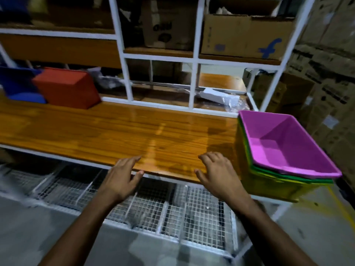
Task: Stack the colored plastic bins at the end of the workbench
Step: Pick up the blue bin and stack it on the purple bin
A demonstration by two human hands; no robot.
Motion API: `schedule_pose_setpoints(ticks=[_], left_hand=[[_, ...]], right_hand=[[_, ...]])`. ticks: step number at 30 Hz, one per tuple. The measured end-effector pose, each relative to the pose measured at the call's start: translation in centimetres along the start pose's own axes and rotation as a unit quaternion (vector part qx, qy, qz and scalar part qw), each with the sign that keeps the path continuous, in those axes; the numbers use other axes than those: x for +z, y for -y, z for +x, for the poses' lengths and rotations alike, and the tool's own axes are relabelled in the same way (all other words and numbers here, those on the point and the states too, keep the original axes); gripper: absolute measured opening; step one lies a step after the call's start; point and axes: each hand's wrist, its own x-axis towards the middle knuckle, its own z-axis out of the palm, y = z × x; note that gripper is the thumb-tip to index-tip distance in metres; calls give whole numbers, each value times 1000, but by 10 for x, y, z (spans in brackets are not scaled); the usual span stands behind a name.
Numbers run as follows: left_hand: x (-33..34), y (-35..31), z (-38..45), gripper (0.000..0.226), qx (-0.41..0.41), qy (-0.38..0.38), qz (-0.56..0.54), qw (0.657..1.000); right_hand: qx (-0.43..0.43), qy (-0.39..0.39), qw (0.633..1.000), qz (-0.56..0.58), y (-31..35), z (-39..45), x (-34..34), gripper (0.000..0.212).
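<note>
1. Hovering over the desk's (115, 129) near edge, your left hand (120, 179) and right hand (217, 174) hold nothing, fingers loosely spread.
2. Pink bin (288, 143) sits nested in green (269, 170) and yellow (269, 186) bins at the right end.
3. Red bin (67, 87) and blue bin (17, 83) lie far left.

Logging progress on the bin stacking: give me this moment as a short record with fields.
stack: pink bin nested on green bin and yellow bin, right end of workbench
unstacked: red bin, blue bin, left end
left hand: open, holding nothing
right hand: open, holding nothing
</note>
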Motion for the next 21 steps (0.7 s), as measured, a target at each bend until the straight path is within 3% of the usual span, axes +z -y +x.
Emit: schedule_pose_setpoints(ticks=[5,12,21], left_hand=[[-51,121,-40,56,-30,-32,38,998],[-112,244,-75,61,-66,-46,87,993],[-154,408,-50,61,-137,-24,82,987]], right_hand=[[10,73,997,30,117,29,54,59],[-25,71,995,61,265,89,90,63],[-75,98,991,47,407,191,160,66]])
